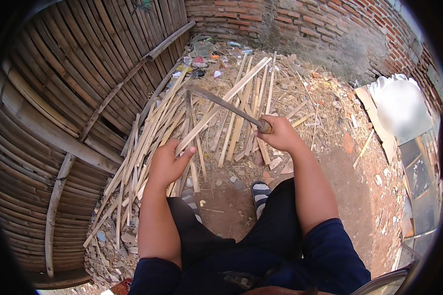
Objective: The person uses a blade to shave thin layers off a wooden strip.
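Note:
My left hand is closed round the near end of a long pale wooden slat, its thumb stretched along the side. The slat slants away from me, up and to the right. In my right hand is the wooden handle of a long-bladed knife, machete-like, with a dark narrow blade. That blade points left and away and crosses the slat in the picture; whether they touch I cannot tell. Beneath both hands lies a heap of similar loose slats on the ground.
A slatted bamboo wall stands close on the left, and a brick wall closes off the far side. Litter lies in the far corner. Cardboard and a white sack are at the right. My sandalled feet are below.

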`<act>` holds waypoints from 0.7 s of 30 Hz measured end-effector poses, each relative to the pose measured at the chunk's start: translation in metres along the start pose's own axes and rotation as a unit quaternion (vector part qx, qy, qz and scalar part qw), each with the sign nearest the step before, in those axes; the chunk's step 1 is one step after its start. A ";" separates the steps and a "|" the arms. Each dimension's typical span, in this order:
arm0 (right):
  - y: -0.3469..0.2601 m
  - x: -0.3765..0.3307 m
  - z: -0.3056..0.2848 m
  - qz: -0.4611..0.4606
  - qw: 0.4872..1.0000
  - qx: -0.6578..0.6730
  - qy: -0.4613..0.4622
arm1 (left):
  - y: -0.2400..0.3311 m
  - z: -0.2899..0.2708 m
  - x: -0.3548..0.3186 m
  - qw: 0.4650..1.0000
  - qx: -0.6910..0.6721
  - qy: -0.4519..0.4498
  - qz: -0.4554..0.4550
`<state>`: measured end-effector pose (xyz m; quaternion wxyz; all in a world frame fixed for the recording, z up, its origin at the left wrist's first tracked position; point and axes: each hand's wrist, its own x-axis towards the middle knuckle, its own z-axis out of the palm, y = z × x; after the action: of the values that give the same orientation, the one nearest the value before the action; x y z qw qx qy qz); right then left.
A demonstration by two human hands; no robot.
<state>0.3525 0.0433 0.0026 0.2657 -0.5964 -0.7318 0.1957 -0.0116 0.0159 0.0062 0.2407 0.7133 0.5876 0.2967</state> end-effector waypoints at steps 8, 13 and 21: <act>0.004 -0.006 0.002 -0.014 0.999 -0.042 -0.002 | -0.001 0.005 0.002 0.999 0.031 0.018 -0.004; -0.025 -0.008 0.019 -0.093 0.986 -0.113 -0.083 | -0.011 0.011 0.001 0.995 0.061 0.066 0.041; 0.022 0.002 -0.013 0.081 0.993 -0.018 0.086 | 0.001 0.000 0.001 0.997 0.053 0.052 0.001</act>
<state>0.3766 0.0494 -0.0002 0.2997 -0.6730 -0.6591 0.1512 -0.0107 0.0163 0.0067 0.1714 0.7092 0.6133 0.3026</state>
